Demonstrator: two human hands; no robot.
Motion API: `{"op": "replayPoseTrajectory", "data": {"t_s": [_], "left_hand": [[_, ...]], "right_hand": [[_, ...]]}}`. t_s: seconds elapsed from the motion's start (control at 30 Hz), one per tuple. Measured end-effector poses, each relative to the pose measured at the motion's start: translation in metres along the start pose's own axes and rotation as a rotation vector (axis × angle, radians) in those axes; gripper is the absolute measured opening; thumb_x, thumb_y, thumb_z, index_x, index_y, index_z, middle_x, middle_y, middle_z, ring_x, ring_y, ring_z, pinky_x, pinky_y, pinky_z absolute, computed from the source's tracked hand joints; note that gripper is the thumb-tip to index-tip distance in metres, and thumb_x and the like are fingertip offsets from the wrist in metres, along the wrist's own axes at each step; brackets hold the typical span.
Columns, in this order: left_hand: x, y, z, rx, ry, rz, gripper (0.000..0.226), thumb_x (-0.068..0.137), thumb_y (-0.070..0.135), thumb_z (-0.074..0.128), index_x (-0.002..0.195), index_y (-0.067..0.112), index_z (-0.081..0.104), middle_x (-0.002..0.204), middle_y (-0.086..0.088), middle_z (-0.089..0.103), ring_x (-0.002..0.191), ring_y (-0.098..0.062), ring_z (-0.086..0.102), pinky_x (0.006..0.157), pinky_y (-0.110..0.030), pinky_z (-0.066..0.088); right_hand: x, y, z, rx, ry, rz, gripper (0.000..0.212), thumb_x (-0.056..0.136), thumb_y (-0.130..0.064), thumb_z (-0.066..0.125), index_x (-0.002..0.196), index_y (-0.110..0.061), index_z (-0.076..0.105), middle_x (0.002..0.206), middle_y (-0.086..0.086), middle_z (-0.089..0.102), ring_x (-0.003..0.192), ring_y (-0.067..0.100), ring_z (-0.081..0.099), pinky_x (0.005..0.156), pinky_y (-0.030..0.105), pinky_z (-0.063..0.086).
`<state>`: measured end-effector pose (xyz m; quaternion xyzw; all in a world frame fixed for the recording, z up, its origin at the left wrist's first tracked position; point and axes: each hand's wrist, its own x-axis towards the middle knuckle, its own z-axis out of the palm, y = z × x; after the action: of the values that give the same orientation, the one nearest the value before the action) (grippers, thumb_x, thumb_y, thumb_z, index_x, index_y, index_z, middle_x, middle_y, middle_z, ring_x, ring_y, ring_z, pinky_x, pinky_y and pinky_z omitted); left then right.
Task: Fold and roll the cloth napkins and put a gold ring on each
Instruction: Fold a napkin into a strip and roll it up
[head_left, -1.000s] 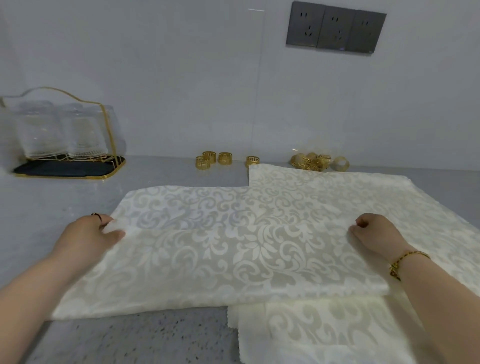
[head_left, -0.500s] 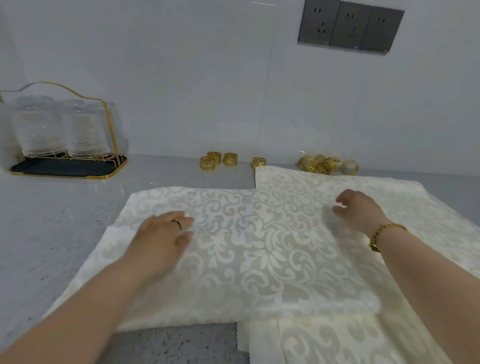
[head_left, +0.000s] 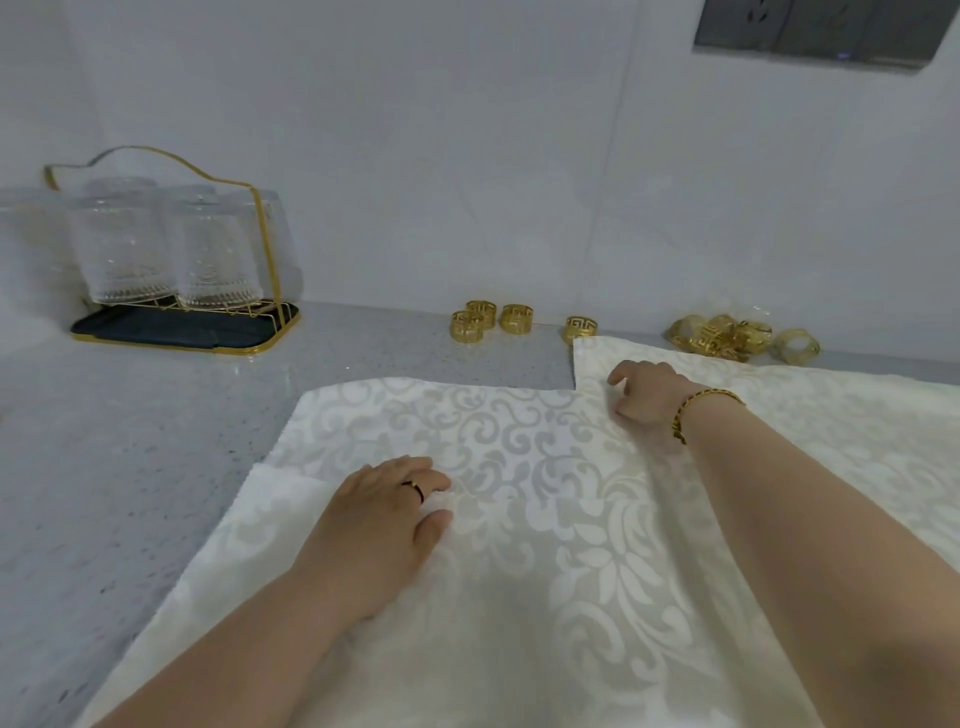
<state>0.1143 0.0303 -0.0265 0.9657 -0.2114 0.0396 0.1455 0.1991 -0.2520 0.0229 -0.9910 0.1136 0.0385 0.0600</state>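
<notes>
A folded cream damask napkin (head_left: 519, 467) lies flat on the grey counter (head_left: 130, 441), on top of another spread napkin (head_left: 831, 415). My left hand (head_left: 384, 514) presses flat on the near left part of the top napkin, fingers straight. My right hand (head_left: 644, 395) is at that napkin's far right corner with its fingers curled down onto the cloth, pinching the edge. Three gold rings (head_left: 480, 322) stand by the wall, a single ring (head_left: 581, 328) sits just behind the cloth, and a pile of rings (head_left: 722, 338) lies to the right.
A gold wire rack with upturned glasses (head_left: 171, 260) stands on a dark tray at the back left. The white wall runs close behind the rings, with wall sockets (head_left: 821, 31) at the top right.
My left hand slid from the napkin's left edge inward onto the cloth. My right hand moved from the right edge up to the far right corner. The view moved closer and lower.
</notes>
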Motion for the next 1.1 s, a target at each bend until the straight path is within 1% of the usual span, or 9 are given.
{"op": "replayPoseTrajectory", "data": {"t_s": [0.2,0.37,0.7,0.77,0.83,0.87,0.93,1.03,1.1], "left_hand": [[0.0,0.002,-0.001,0.022,-0.033,0.004,0.101,0.049,0.058,-0.017,0.137,0.038,0.026,0.151,0.018,0.014,0.139,-0.001,0.009,0.112,-0.02,-0.001],[-0.002,0.005,-0.003,0.04,-0.079,0.0,0.044,0.099,0.038,0.02,0.142,0.032,0.021,0.154,0.012,0.008,0.141,-0.005,0.004,0.114,-0.025,-0.002],[-0.053,0.02,-0.015,0.095,-0.112,0.043,0.048,0.099,0.037,0.021,0.146,0.024,0.014,0.155,0.006,0.003,0.142,-0.009,0.005,0.114,-0.025,0.002],[-0.069,0.018,-0.019,0.084,-0.035,0.054,0.049,0.098,0.041,0.022,0.142,0.022,0.029,0.153,0.006,0.019,0.138,-0.014,0.023,0.11,-0.025,0.018],[-0.085,0.018,-0.024,0.022,0.242,0.121,0.054,0.089,0.045,0.024,0.114,0.015,0.061,0.122,0.003,0.057,0.105,-0.017,0.057,0.084,-0.027,0.044],[-0.09,0.018,-0.027,0.012,0.343,0.17,0.047,0.082,0.043,0.03,0.095,0.015,0.066,0.1,0.004,0.062,0.084,-0.013,0.058,0.068,-0.026,0.046],[-0.1,0.018,-0.036,0.059,0.535,0.247,0.024,0.072,0.036,0.047,0.086,0.017,0.054,0.087,0.005,0.049,0.072,-0.012,0.043,0.065,-0.025,0.037],[-0.099,0.015,-0.036,0.162,0.398,0.228,0.065,0.046,0.035,0.083,0.102,0.02,0.053,0.102,0.0,0.052,0.089,-0.02,0.045,0.077,-0.029,0.029],[-0.098,0.016,-0.037,0.273,0.22,0.15,0.081,0.053,0.044,0.083,0.124,0.024,0.048,0.126,-0.005,0.053,0.115,-0.024,0.048,0.098,-0.028,0.024]], "right_hand": [[-0.011,-0.001,-0.003,0.047,0.106,-0.048,0.029,0.087,-0.011,0.048,0.114,-0.013,0.056,0.121,0.012,0.051,0.119,0.028,0.038,0.094,0.032,0.035],[-0.04,-0.002,-0.014,0.186,0.323,-0.137,0.019,0.089,-0.01,0.047,0.104,-0.005,0.057,0.109,0.01,0.061,0.105,0.029,0.053,0.082,0.029,0.039],[-0.158,0.01,-0.039,0.109,0.636,-0.395,0.011,0.086,-0.009,0.055,0.093,-0.002,0.06,0.088,0.013,0.063,0.09,0.029,0.053,0.079,0.021,0.02],[-0.179,0.013,-0.033,0.056,0.621,-0.406,0.01,0.085,-0.01,0.058,0.091,-0.004,0.061,0.084,0.011,0.064,0.087,0.028,0.054,0.079,0.019,0.018],[-0.198,0.015,-0.022,-0.004,0.617,-0.413,0.006,0.077,-0.006,0.066,0.082,-0.005,0.063,0.072,0.01,0.063,0.078,0.03,0.057,0.083,0.024,0.021],[-0.205,0.017,-0.015,-0.02,0.645,-0.431,0.012,0.069,-0.003,0.072,0.074,-0.007,0.062,0.064,0.007,0.062,0.069,0.03,0.059,0.083,0.029,0.027],[-0.22,0.022,0.001,-0.039,0.711,-0.501,0.022,0.055,-0.002,0.077,0.064,-0.012,0.059,0.053,0.001,0.058,0.055,0.026,0.06,0.08,0.027,0.034],[-0.237,0.027,0.021,-0.035,0.706,-0.577,0.02,0.053,-0.008,0.073,0.062,-0.017,0.057,0.053,-0.005,0.056,0.057,0.016,0.057,0.077,0.023,0.029],[-0.244,0.031,0.032,-0.053,0.728,-0.604,0.014,0.055,-0.013,0.066,0.061,-0.019,0.055,0.053,-0.009,0.055,0.063,0.009,0.047,0.077,0.021,0.029]]}}
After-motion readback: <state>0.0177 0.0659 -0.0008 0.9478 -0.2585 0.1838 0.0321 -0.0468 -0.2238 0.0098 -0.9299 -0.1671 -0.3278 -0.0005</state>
